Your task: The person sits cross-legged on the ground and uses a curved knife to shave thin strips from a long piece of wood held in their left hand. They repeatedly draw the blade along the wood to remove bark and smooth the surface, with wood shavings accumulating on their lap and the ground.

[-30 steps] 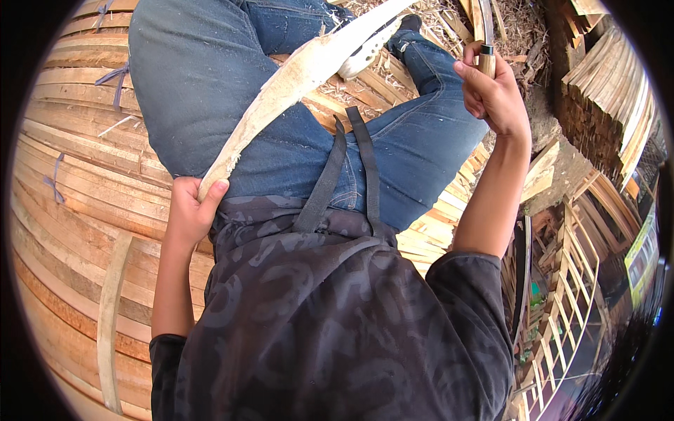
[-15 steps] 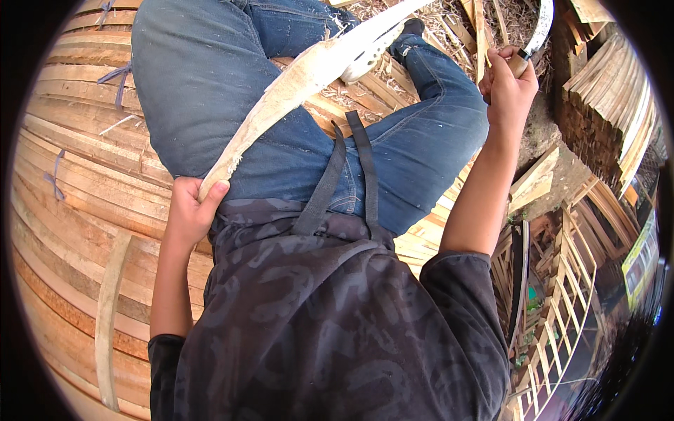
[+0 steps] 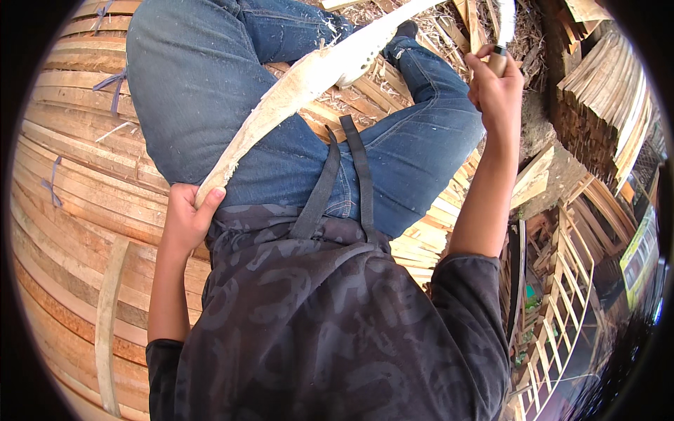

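A long, pale, roughly shaved piece of wood (image 3: 281,102) slants across my lap, from my left hip up past the top edge of the view. My left hand (image 3: 187,220) is closed around its narrow near end, thumb on top. Raised beyond my right knee, my right hand (image 3: 497,95) grips the short wooden handle of a curved-bladed knife (image 3: 507,22). The blade points away from me, apart from the wood, and its tip is cut off by the view's edge. My jeans (image 3: 196,91) lie beneath the wood, with a few shavings on them.
Stacked wooden strips (image 3: 77,168), tied in places with blue cord, lie along my left. Shavings (image 3: 449,35) and offcuts cover the ground ahead. At the right are a stack of thin boards (image 3: 604,84) and a wooden lattice frame (image 3: 558,330).
My right hand and the knife have moved a little left, and the blade now points more straight ahead. The left hand keeps its hold on the wood, almost unmoved.
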`<act>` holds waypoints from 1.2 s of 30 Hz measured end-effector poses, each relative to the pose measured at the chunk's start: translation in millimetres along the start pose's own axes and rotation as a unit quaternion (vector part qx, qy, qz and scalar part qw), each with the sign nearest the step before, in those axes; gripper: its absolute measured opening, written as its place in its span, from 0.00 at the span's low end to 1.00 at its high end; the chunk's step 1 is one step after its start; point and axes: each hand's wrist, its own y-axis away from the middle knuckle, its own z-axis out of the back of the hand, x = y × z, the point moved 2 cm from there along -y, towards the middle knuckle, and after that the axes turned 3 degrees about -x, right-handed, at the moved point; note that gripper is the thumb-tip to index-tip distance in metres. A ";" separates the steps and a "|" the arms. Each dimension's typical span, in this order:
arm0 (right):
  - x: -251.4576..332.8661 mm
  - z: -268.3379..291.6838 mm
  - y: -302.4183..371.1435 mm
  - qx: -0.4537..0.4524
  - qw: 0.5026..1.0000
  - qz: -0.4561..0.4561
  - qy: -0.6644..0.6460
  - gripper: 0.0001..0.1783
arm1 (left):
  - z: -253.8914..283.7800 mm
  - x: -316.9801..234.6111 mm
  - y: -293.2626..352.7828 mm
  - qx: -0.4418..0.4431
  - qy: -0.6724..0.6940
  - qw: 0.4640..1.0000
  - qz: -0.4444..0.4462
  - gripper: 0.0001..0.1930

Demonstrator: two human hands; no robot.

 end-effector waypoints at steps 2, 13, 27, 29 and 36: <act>-23.7 50.2 -31.7 -0.125 0.963 -0.025 -0.239 0.08 | 0.5 -2.4 -2.1 0.007 -0.007 1.000 -0.009 0.27; -10.2 29.6 -5.9 0.175 0.984 -0.034 0.023 0.08 | 1.2 -6.1 -7.2 0.021 -0.015 1.000 0.010 0.26; -22.6 25.3 -29.0 -0.190 0.975 0.111 0.021 0.05 | 0.6 -4.9 -3.2 0.008 -0.021 1.000 0.001 0.27; -21.6 28.8 -15.2 -0.041 0.991 0.001 -0.129 0.05 | 2.3 -5.4 -4.4 0.009 -0.017 1.000 0.001 0.27; -14.4 14.8 -8.9 0.115 0.993 0.005 0.040 0.06 | -1.4 -2.5 -1.9 0.001 -0.015 1.000 0.021 0.27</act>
